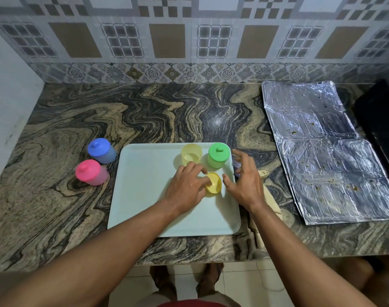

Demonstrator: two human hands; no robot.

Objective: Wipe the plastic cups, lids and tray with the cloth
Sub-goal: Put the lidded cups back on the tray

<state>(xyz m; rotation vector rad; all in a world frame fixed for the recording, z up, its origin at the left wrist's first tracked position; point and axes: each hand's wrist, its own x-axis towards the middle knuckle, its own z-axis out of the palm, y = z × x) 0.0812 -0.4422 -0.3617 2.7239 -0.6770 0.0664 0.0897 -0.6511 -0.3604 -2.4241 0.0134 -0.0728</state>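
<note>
Yellow lid (213, 185) lies upturned on the pale tray (144, 196), pinched at its rim by the left hand (187, 185), likely steadying it for wiping. Right hand (244, 180) hovers beside it, fingers spread, holding nothing. Beige cloth (269, 202) lies under the right wrist on the table (78, 120).
</note>
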